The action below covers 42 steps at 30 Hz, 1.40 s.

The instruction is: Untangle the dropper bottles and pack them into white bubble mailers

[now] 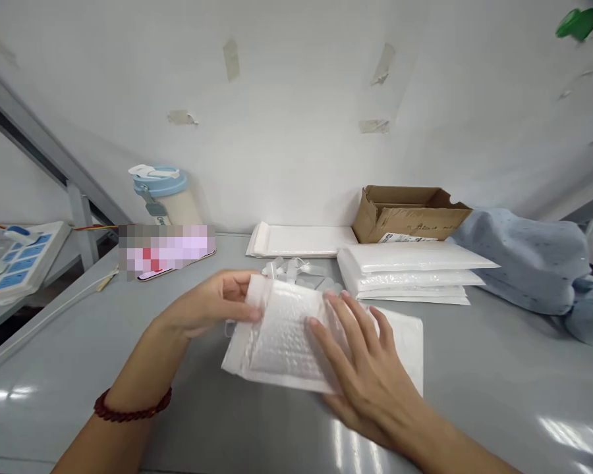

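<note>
Two hands work on one white bubble mailer (281, 342) in the middle of the grey table (499, 388). The left hand (205, 306), a dark red bead bracelet (131, 409) on its wrist, pinches the mailer's upper left edge between thumb and fingers, apparently to hold that end up; the right hand (360, 368) lies flat with fingers spread across the mailer's right half, pressing it down onto another flat white mailer (405, 342) beneath — likely to keep it from sliding. Just behind the hands lies a small heap of clear plastic pieces (296, 271). Farther back on the right sits a stack of white mailers (410, 273), with a second flat pile (301, 240) and an open cardboard box (408, 214) behind it, and a light blue cloth (528, 260) to the right. A blue-lidded bottle (163, 191) stands at the left — against a white wall (296, 99) marked with tape scraps.
</note>
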Each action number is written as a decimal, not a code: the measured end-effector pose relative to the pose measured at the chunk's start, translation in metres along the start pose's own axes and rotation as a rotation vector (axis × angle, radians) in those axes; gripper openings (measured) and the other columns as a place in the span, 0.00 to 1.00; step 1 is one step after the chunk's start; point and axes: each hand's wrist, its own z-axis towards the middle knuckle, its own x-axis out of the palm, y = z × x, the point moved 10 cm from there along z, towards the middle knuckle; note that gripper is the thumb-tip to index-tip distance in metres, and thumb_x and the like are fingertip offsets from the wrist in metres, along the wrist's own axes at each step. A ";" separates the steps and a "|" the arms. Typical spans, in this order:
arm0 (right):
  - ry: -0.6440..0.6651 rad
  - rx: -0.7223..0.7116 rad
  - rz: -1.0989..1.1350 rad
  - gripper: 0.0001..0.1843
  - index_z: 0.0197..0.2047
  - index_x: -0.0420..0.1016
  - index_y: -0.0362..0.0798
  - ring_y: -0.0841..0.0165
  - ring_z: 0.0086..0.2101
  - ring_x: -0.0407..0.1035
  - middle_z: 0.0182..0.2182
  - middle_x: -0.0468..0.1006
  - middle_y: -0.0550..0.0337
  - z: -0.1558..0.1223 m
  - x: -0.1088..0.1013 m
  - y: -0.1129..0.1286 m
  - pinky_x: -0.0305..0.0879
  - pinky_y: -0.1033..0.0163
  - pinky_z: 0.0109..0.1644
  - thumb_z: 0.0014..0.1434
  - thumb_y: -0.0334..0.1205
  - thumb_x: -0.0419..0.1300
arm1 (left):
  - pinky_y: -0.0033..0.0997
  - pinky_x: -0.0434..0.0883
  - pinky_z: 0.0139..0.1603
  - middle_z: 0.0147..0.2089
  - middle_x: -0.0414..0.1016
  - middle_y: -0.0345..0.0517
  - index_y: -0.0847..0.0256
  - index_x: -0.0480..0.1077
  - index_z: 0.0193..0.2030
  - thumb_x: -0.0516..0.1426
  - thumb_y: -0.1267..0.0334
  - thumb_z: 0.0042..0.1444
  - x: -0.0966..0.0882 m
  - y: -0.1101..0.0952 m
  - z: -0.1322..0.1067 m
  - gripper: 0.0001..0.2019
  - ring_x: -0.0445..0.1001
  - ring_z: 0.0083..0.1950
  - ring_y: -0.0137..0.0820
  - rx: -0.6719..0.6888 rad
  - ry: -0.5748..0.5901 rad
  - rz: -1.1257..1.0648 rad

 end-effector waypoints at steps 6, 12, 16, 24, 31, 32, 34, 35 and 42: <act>0.051 -0.011 0.218 0.49 0.65 0.45 0.45 0.36 0.58 0.44 0.60 0.45 0.30 -0.002 0.006 0.005 0.48 0.29 0.50 0.41 0.44 0.58 | 0.23 0.71 0.37 0.32 0.76 0.36 0.60 0.72 0.38 0.65 0.72 0.43 0.051 0.013 0.007 0.13 0.74 0.33 0.25 -0.034 0.245 -0.043; -0.021 0.046 0.191 0.45 0.63 0.46 0.40 0.44 0.51 0.53 0.53 0.53 0.37 0.000 0.004 -0.009 0.53 0.36 0.50 0.43 0.40 0.57 | 0.30 0.71 0.43 0.39 0.77 0.43 0.60 0.72 0.44 0.61 0.68 0.49 0.060 0.013 0.011 0.13 0.75 0.42 0.32 -0.018 0.248 0.010; -0.040 0.059 0.157 0.44 0.63 0.46 0.39 0.45 0.50 0.54 0.52 0.55 0.37 0.003 0.004 -0.014 0.55 0.36 0.49 0.44 0.39 0.57 | 0.30 0.70 0.42 0.38 0.77 0.41 0.59 0.73 0.42 0.60 0.65 0.50 0.062 0.016 0.016 0.12 0.74 0.42 0.34 -0.002 0.154 0.101; -0.090 0.031 0.164 0.37 0.59 0.53 0.38 0.48 0.47 0.58 0.49 0.60 0.38 0.001 0.000 -0.013 0.59 0.40 0.47 0.44 0.32 0.56 | 0.22 0.55 0.21 0.22 0.61 0.34 0.62 0.64 0.24 0.57 0.64 0.46 0.043 0.031 0.022 0.06 0.60 0.23 0.24 -0.044 -0.092 0.433; -0.110 0.099 0.203 0.27 0.54 0.60 0.38 0.52 0.46 0.61 0.47 0.65 0.40 0.003 -0.004 -0.029 0.63 0.45 0.45 0.48 0.29 0.55 | 0.23 0.58 0.23 0.22 0.63 0.35 0.61 0.65 0.25 0.57 0.57 0.49 0.013 0.023 0.018 0.10 0.63 0.24 0.26 -0.070 -0.160 0.555; -0.110 0.117 0.215 0.27 0.54 0.61 0.38 0.52 0.46 0.61 0.47 0.66 0.40 0.003 -0.004 -0.033 0.63 0.46 0.45 0.48 0.30 0.55 | 0.23 0.61 0.24 0.23 0.67 0.36 0.60 0.67 0.27 0.57 0.55 0.50 0.006 0.020 0.014 0.10 0.66 0.26 0.28 -0.079 -0.169 0.593; -0.108 0.145 0.233 0.28 0.55 0.60 0.37 0.52 0.46 0.62 0.47 0.66 0.40 0.001 -0.005 -0.039 0.64 0.47 0.46 0.49 0.31 0.56 | 0.24 0.63 0.26 0.27 0.71 0.38 0.58 0.70 0.31 0.57 0.52 0.50 -0.011 0.011 0.007 0.11 0.69 0.29 0.30 -0.080 -0.217 0.734; -0.106 0.152 0.240 0.29 0.56 0.59 0.37 0.52 0.46 0.62 0.48 0.66 0.40 0.000 -0.005 -0.042 0.64 0.47 0.46 0.49 0.32 0.56 | 0.25 0.64 0.27 0.28 0.72 0.38 0.58 0.71 0.32 0.57 0.52 0.50 -0.017 0.009 0.003 0.12 0.69 0.29 0.30 -0.088 -0.227 0.815; 0.005 0.200 0.328 0.34 0.59 0.56 0.39 0.54 0.48 0.61 0.50 0.64 0.43 -0.001 0.007 -0.046 0.65 0.49 0.49 0.49 0.34 0.57 | 0.28 0.61 0.31 0.34 0.73 0.41 0.57 0.71 0.30 0.56 0.48 0.48 -0.022 0.013 0.000 0.14 0.69 0.37 0.35 -0.114 -0.276 1.155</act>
